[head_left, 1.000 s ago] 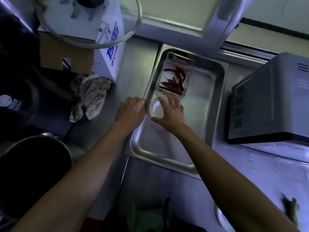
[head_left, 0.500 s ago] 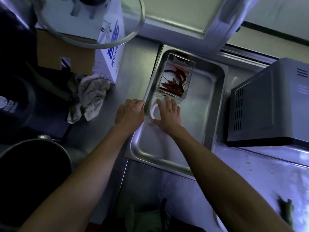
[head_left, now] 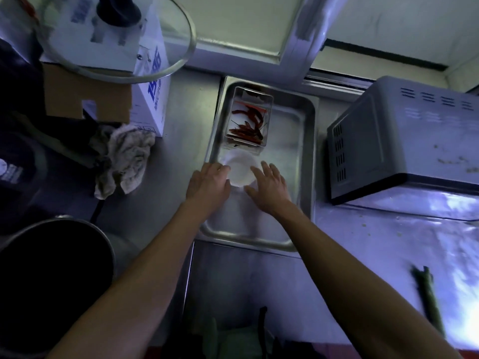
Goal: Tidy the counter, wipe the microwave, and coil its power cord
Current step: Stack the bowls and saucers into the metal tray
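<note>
**Inspector A:** What are the hands doing?

**Inspector B:** Both are reaching into the steel tray (head_left: 308, 161) that is sitting on the bench (head_left: 181, 141). The left hand (head_left: 208, 186) is lying at the tray's left rim, fingers touching the left edge of a small white bowl (head_left: 239, 171). The right hand (head_left: 269, 189) is spread with its fingers relaxed, cupping the bowl's right side. Neither hand is plainly clenching; whether the bowl is being lifted, I cannot tell.

**Inspector A:** What else is sitting in the tray?

**Inspector B:** A clear box (head_left: 248, 120) holding red chillies (head_left: 247, 123), just beyond the bowl.

**Inspector A:** And the microwave?

**Inspector B:** The microwave (head_left: 404, 141) is standing on the bench just right of the tray, vented side facing it, crumbs lying on top. A crumpled rag (head_left: 127, 159) is lying left of the tray, near a white carton (head_left: 153, 99). A green stalk (head_left: 427, 296) is lying at the right front.
</note>
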The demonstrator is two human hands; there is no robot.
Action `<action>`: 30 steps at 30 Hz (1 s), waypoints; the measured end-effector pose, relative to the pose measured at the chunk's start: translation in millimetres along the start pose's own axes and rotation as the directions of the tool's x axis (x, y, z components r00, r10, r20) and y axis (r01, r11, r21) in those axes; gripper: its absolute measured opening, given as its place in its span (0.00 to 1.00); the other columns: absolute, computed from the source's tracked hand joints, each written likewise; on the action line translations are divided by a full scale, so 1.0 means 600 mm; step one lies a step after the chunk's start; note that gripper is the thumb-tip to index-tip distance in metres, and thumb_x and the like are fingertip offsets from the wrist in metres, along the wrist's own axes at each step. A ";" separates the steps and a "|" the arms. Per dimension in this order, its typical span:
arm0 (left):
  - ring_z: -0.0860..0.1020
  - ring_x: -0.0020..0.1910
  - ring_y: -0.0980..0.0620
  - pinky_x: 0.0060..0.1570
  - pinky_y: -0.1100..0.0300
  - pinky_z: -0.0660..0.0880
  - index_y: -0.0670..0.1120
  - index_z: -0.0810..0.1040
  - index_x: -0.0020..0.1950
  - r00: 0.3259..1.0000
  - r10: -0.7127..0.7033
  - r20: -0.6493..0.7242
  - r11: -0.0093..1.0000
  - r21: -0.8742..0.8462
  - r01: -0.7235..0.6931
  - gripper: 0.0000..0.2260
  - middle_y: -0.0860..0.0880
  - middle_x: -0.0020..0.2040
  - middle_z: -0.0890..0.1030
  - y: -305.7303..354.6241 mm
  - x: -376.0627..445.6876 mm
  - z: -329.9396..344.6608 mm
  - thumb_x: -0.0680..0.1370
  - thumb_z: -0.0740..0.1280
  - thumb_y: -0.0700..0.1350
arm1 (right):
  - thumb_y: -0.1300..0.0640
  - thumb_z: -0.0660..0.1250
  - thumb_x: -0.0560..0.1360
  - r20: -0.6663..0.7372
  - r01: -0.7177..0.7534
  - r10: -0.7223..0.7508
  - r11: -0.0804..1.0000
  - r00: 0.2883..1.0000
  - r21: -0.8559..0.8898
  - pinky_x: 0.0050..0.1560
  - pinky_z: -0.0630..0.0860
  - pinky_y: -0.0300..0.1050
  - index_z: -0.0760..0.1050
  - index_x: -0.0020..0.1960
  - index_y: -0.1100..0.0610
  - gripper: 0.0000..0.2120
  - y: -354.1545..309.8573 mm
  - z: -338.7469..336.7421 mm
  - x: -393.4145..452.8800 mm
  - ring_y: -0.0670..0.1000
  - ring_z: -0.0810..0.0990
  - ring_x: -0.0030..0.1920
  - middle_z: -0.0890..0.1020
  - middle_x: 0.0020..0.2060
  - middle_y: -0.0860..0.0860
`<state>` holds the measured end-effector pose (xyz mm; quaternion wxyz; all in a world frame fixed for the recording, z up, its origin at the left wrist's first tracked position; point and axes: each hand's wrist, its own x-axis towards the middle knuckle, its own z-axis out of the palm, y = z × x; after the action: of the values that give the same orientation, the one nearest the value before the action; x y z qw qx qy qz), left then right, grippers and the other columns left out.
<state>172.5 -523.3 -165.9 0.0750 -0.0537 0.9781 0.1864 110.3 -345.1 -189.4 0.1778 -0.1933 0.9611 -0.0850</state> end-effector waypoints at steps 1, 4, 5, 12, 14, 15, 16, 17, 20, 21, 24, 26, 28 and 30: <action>0.73 0.62 0.42 0.56 0.46 0.72 0.46 0.74 0.69 0.999 0.028 0.018 1.000 0.013 -0.028 0.19 0.44 0.65 0.77 0.009 -0.001 0.004 0.79 0.61 0.47 | 0.42 0.62 0.79 0.001 -0.021 0.021 1.000 1.000 0.016 0.75 0.58 0.60 0.58 0.78 0.49 0.31 0.011 -0.005 -0.015 0.58 0.53 0.79 0.57 0.79 0.54; 0.75 0.60 0.42 0.54 0.47 0.74 0.46 0.74 0.68 0.992 0.114 0.049 0.992 0.048 -0.116 0.18 0.45 0.65 0.77 0.037 -0.009 0.011 0.79 0.62 0.48 | 0.43 0.63 0.79 0.023 -0.041 0.040 0.998 0.999 0.045 0.74 0.61 0.59 0.60 0.77 0.49 0.30 0.043 -0.022 -0.057 0.57 0.58 0.77 0.60 0.78 0.54; 0.75 0.60 0.42 0.53 0.47 0.75 0.46 0.74 0.68 0.988 0.142 0.059 0.987 0.065 -0.145 0.18 0.45 0.64 0.77 0.047 -0.013 0.012 0.79 0.61 0.48 | 0.43 0.64 0.79 0.029 -0.040 0.038 0.998 0.999 0.051 0.74 0.62 0.59 0.60 0.77 0.49 0.30 0.053 -0.028 -0.071 0.57 0.59 0.77 0.61 0.78 0.53; 0.71 0.65 0.43 0.54 0.46 0.74 0.48 0.70 0.71 0.963 0.234 0.131 0.954 0.159 -0.253 0.19 0.46 0.69 0.73 0.143 -0.055 0.024 0.80 0.60 0.49 | 0.44 0.65 0.78 -0.083 -0.069 0.082 0.988 0.993 0.141 0.71 0.66 0.56 0.62 0.76 0.49 0.29 0.130 -0.061 -0.184 0.58 0.64 0.74 0.66 0.75 0.54; 0.71 0.65 0.44 0.55 0.46 0.75 0.48 0.71 0.70 0.959 0.255 0.127 0.943 0.187 -0.275 0.19 0.47 0.68 0.74 0.177 -0.072 0.031 0.80 0.61 0.50 | 0.45 0.66 0.78 -0.104 -0.084 0.103 0.980 0.989 0.181 0.71 0.67 0.56 0.63 0.76 0.50 0.29 0.155 -0.060 -0.225 0.58 0.64 0.74 0.66 0.75 0.54; 0.71 0.65 0.44 0.57 0.45 0.74 0.49 0.70 0.71 0.956 0.261 0.133 0.938 0.198 -0.283 0.19 0.48 0.69 0.74 0.195 -0.082 0.035 0.80 0.60 0.50 | 0.46 0.66 0.78 -0.108 -0.093 0.116 0.975 0.987 0.200 0.71 0.66 0.57 0.64 0.76 0.50 0.29 0.169 -0.057 -0.247 0.58 0.62 0.75 0.65 0.76 0.54; 0.71 0.66 0.44 0.58 0.45 0.73 0.49 0.70 0.71 0.954 0.266 0.138 0.934 0.206 -0.290 0.19 0.48 0.69 0.73 0.212 -0.095 0.040 0.80 0.60 0.50 | 0.46 0.66 0.78 -0.112 -0.104 0.130 0.972 0.985 0.212 0.72 0.65 0.57 0.63 0.76 0.50 0.29 0.183 -0.053 -0.270 0.58 0.60 0.76 0.62 0.77 0.54; 0.71 0.67 0.44 0.59 0.46 0.72 0.49 0.69 0.71 0.951 0.273 0.143 0.931 0.210 -0.299 0.19 0.48 0.70 0.72 0.231 -0.108 0.045 0.80 0.60 0.50 | 0.47 0.66 0.78 -0.114 -0.117 0.145 0.969 0.983 0.217 0.73 0.64 0.57 0.63 0.76 0.49 0.29 0.197 -0.048 -0.294 0.58 0.58 0.77 0.60 0.78 0.55; 0.68 0.70 0.45 0.61 0.48 0.72 0.49 0.68 0.73 0.939 0.304 0.160 0.918 0.216 -0.334 0.21 0.49 0.72 0.70 0.285 -0.157 0.064 0.80 0.61 0.49 | 0.46 0.65 0.79 -0.113 -0.150 0.177 0.965 0.978 0.217 0.73 0.63 0.58 0.61 0.77 0.49 0.29 0.241 -0.035 -0.374 0.57 0.55 0.78 0.56 0.79 0.56; 0.68 0.70 0.46 0.61 0.48 0.71 0.50 0.68 0.73 0.936 0.314 0.161 0.911 0.224 -0.345 0.21 0.49 0.72 0.70 0.298 -0.171 0.069 0.79 0.62 0.49 | 0.46 0.65 0.79 -0.114 -0.157 0.185 0.964 0.976 0.216 0.72 0.62 0.57 0.61 0.77 0.49 0.29 0.252 -0.034 -0.397 0.57 0.56 0.78 0.57 0.79 0.55; 0.68 0.70 0.46 0.62 0.48 0.70 0.49 0.69 0.73 0.914 0.370 0.166 0.888 0.227 -0.401 0.22 0.50 0.72 0.71 0.361 -0.212 0.087 0.78 0.63 0.49 | 0.45 0.64 0.79 -0.141 -0.201 0.237 0.952 0.961 0.230 0.71 0.62 0.55 0.61 0.77 0.49 0.29 0.294 -0.034 -0.481 0.57 0.59 0.77 0.60 0.78 0.54; 0.68 0.70 0.46 0.63 0.49 0.70 0.49 0.69 0.73 0.895 0.417 0.160 0.865 0.231 -0.445 0.22 0.50 0.72 0.71 0.408 -0.236 0.101 0.79 0.62 0.49 | 0.45 0.64 0.79 -0.170 -0.227 0.272 0.943 0.947 0.244 0.70 0.63 0.56 0.61 0.77 0.49 0.29 0.323 -0.035 -0.539 0.58 0.61 0.75 0.61 0.78 0.54; 0.67 0.71 0.47 0.64 0.49 0.70 0.50 0.68 0.74 0.870 0.462 0.173 0.837 0.239 -0.492 0.23 0.50 0.73 0.70 0.459 -0.259 0.116 0.80 0.61 0.50 | 0.45 0.64 0.79 -0.191 -0.251 0.305 0.932 0.933 0.260 0.70 0.63 0.56 0.60 0.77 0.49 0.29 0.354 -0.037 -0.598 0.58 0.62 0.75 0.61 0.78 0.54; 0.66 0.72 0.47 0.65 0.49 0.69 0.50 0.65 0.76 0.838 0.503 0.210 0.802 0.247 -0.543 0.23 0.50 0.75 0.68 0.510 -0.282 0.135 0.81 0.60 0.51 | 0.44 0.64 0.79 -0.200 -0.287 0.347 0.917 0.917 0.276 0.72 0.63 0.57 0.60 0.78 0.49 0.30 0.384 -0.036 -0.658 0.58 0.61 0.76 0.61 0.78 0.54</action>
<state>308.7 -197.1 -102.9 0.0932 0.2432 0.9640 0.0540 364.0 25.6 -101.2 0.0917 0.0009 0.9767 -0.1940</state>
